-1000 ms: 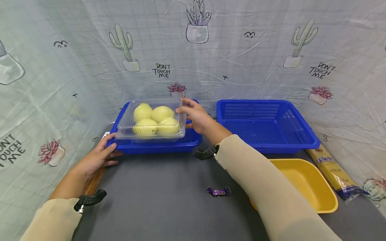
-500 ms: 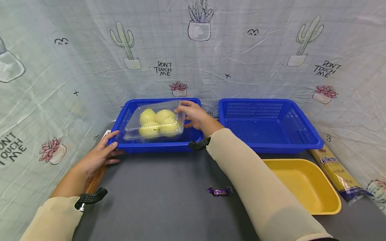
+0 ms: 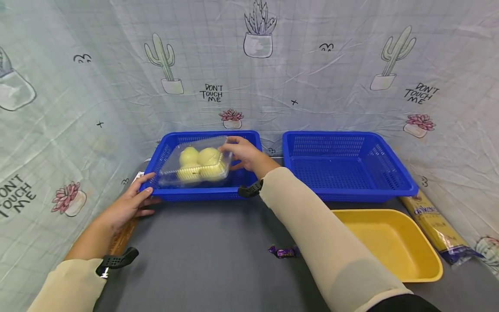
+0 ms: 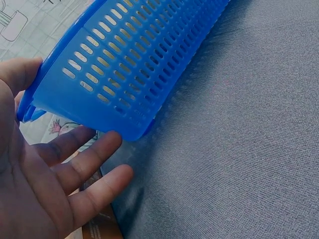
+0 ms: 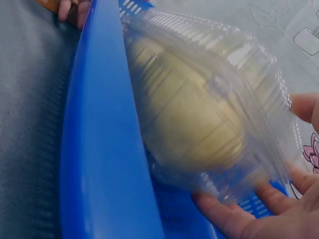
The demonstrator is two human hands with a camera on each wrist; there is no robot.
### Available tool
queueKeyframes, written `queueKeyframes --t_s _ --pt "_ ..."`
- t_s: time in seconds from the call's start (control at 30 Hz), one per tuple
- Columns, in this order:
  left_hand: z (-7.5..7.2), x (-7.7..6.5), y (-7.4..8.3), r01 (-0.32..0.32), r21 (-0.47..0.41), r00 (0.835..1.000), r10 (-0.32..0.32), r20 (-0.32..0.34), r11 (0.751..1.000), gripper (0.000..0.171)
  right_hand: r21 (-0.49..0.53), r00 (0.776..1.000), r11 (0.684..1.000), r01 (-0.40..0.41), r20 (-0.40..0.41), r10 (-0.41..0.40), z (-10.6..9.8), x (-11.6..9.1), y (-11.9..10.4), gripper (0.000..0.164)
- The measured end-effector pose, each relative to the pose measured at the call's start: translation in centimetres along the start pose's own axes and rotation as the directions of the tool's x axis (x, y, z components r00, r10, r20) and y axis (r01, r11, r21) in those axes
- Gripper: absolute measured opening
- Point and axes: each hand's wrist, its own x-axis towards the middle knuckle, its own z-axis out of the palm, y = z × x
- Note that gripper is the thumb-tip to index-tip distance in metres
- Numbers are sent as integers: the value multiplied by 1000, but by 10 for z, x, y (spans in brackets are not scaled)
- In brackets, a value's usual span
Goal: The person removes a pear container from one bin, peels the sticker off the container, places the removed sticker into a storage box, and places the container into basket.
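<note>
A clear plastic clamshell box (image 3: 169,175) with several round, pale yellow-green fruits (image 3: 210,160) inside sits tilted within the left blue basket (image 3: 202,194), its right end higher. My right hand (image 3: 243,154) grips the box's right end, thumb on top and fingers beneath, as the right wrist view also shows. At the basket's front left corner, my left hand (image 3: 130,203) pinches the rim between thumb and index finger. Its other fingers spread below the rim, near the basket's perforated wall (image 4: 124,59).
Another blue basket (image 3: 335,192) stands to the right, a yellow tub (image 3: 390,247) before it. A yellow packet (image 3: 436,225) lies along the right side. A purple-wrapped candy (image 3: 283,251) lies mid-table by the right sleeve. An orange-brown package (image 3: 124,238) lies under the left forearm.
The box of fruit has gone down into the left basket, its left end lower, and the right hand with it. My left hand has stayed at the basket's corner.
</note>
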Motion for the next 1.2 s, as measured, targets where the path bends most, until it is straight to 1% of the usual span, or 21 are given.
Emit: queueKeyframes --t_s 0.13,0.3,0.43,0.63,0.87,1.03,1.2 --pt "0 1 -1 0 1 1000 0 -1 1000 60 5 998 1000 0 66 -1 -4 3 -3 85" --pt "1 2 -2 -9 -3 1000 9 5 1000 60 -2 988 1000 -1 155 1 -13 6 -8 84" --pt "0 3 -3 -13 -4 1000 13 7 1000 60 -19 980 1000 -4 200 8 -20 8 -8 84" --pt "0 4 -5 -25 -13 1000 25 18 1000 59 -40 978 999 29 208 -20 -22 12 -4 83" --pt "-2 -3 -7 -18 5 1000 18 13 1000 60 -65 975 996 68 218 -53 -15 16 0 80" --pt "-1 -3 -7 -15 11 1000 15 12 1000 60 -107 979 992 69 200 -46 -15 18 2 80" --pt "0 -1 -4 -25 10 1000 24 14 1000 59 -181 979 982 54 202 -17 -16 15 0 85"
